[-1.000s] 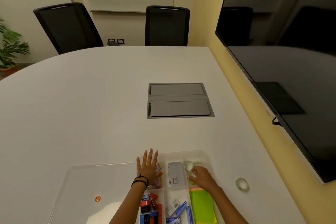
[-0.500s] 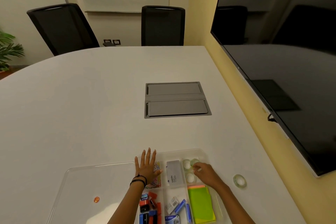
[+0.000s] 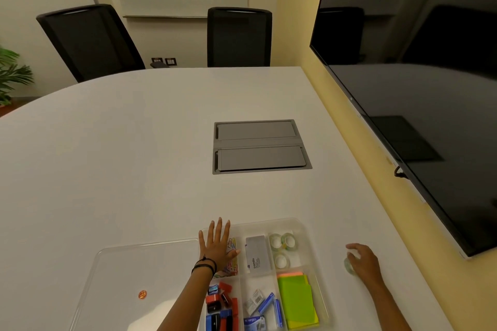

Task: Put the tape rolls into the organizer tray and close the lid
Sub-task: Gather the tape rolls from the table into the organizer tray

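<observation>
The clear organizer tray point(image 3: 269, 224) sits at the near edge of the white table. Its far right compartment holds three clear tape rolls point(image 3: 281, 248). Another tape roll point(image 3: 349, 266) lies on the table to the right of the tray, and my right hand point(image 3: 361, 262) rests over it with fingers curled around it. My left hand point(image 3: 217, 246) lies flat with fingers spread on the tray's far left corner, over the paper clips. The clear lid point(image 3: 129, 277) lies flat on the table to the left of the tray.
Other compartments hold a grey box point(image 3: 255, 255), green sticky notes point(image 3: 295, 301), sharpeners and staple boxes. A grey cable hatch point(image 3: 259, 146) is set in the table's middle. A large dark screen point(image 3: 419, 83) hangs on the right wall. Two black chairs stand at the far side.
My right hand left the tape compartment, with a third roll now in it, and moved right onto the roll lying on the table. The left hand stayed put.
</observation>
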Available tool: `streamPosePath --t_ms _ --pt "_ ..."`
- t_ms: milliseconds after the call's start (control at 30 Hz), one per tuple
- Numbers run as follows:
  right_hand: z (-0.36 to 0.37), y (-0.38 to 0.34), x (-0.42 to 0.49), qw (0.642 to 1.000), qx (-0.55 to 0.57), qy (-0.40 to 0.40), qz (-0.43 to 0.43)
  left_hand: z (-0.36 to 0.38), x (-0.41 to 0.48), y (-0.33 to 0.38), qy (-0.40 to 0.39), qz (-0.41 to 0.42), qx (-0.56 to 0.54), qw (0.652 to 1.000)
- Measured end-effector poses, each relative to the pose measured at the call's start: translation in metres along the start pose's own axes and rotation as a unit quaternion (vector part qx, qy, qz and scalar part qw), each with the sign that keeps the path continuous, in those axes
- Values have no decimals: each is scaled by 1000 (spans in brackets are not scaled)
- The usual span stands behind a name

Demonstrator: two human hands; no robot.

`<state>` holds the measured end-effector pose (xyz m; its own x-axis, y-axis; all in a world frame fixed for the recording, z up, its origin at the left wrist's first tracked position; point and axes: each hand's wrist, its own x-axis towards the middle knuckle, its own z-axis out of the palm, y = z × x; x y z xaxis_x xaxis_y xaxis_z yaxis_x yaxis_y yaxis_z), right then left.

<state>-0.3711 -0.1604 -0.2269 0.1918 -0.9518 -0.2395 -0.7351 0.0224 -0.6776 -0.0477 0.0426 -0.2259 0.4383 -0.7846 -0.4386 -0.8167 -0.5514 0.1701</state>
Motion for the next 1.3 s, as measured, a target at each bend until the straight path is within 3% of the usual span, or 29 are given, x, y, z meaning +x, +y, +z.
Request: streamPosePath --t_ms 233,533,667,767,867,1000,1300 --pt "7 19 -20 998 -55 -35 14 4 0 -2 7 2 -13 1000" --pt "30 22 -42 994 -109 -13 -26 2 -3 -2 13 11 -61 998" --pt "30 -1 -34 998 25 8 50 -2 -8 4 99 -5 -129 987" --pt "30 -27 -29 990 129 -12 60 5 -6 -1 127 7 -79 989" --pt "32 -51 -30 980 188 -54 27 17 -3 -6 87 31 -73 993" --pt "43 -71 -32 976 182 -117 -31 18 -1 -6 74 7 -59 996" --pt "78 -77 -53 963 -23 -191 -188 0 -12 -19 160 51 -142 975"
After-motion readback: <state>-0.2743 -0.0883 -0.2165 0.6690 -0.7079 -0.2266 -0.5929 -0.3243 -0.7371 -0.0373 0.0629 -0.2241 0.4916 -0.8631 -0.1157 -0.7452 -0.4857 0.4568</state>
